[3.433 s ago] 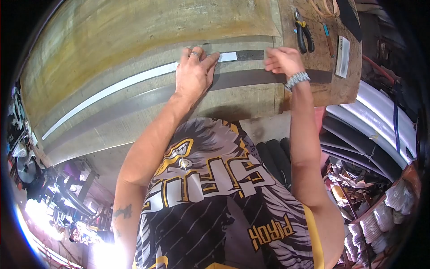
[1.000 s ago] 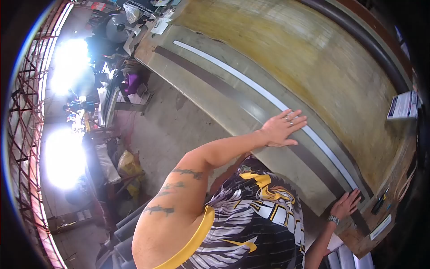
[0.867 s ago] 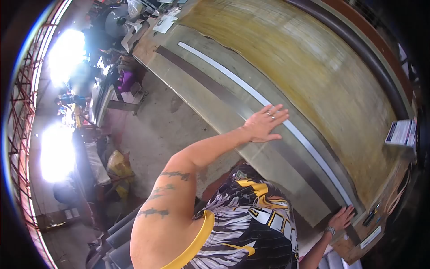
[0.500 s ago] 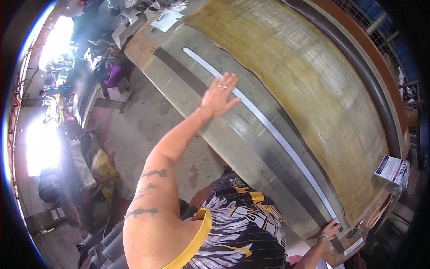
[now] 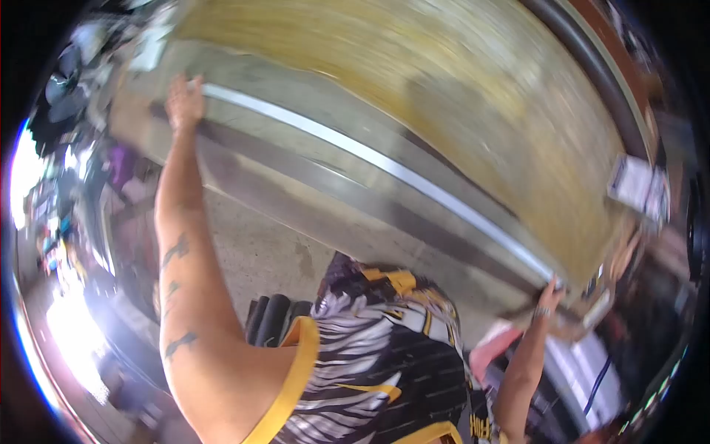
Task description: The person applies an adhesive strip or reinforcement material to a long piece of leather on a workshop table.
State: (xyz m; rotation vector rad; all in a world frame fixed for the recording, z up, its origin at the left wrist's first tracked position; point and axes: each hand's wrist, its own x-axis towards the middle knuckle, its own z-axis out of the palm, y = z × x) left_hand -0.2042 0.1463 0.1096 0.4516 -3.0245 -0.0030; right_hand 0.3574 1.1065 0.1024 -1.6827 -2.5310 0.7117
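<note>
Along the table (image 5: 259,78), a long white strip (image 5: 384,164) is laid on a slant, its left end met by the left hand (image 5: 185,103) and its right end by the right hand (image 5: 549,297), the two being set well apart. The left fingers are pointed toward the far side; through the blur, whether the strip is pinched or merely pressed cannot be told. The right fingertips are brought to the strip's other end, and that grip cannot be made out either.

Beyond the strip, a band of table surface is bordered by the uneven edge of a yellowish sheet (image 5: 414,59); this room is widest at the left and narrowed toward the right hand. On the near side, a dark strip (image 5: 444,240) is laid roughly alongside, apart from the white one, between it and the table's near edge.
</note>
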